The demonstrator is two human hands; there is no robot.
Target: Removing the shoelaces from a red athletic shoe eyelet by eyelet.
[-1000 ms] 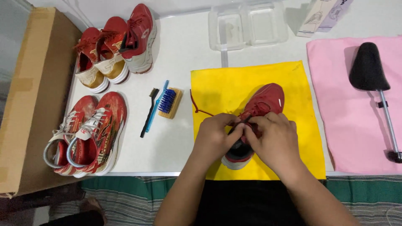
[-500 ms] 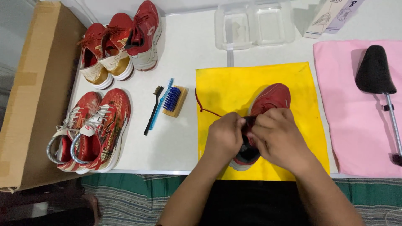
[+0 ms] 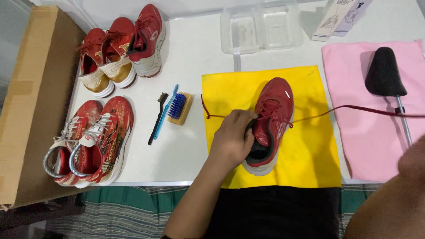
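While our left hand [image 3: 230, 141] clamps the red shoe's [image 3: 270, 124] collar on the yellow cloth [image 3: 310, 150], the taut lace [image 3: 354, 108], drawn toward the table's right edge by our unseen right hand, could drag the shoe askew.

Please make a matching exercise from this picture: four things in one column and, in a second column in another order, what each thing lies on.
Things:
1. red shoe held by the left hand
2. black shoe tree
3. wooden brush
4. clear plastic tray

Places:
A. pink cloth
B. bare white table, beside two thin brushes
C. yellow cloth
D. bare table, far edge

Pairs: 1-C, 2-A, 3-B, 4-D
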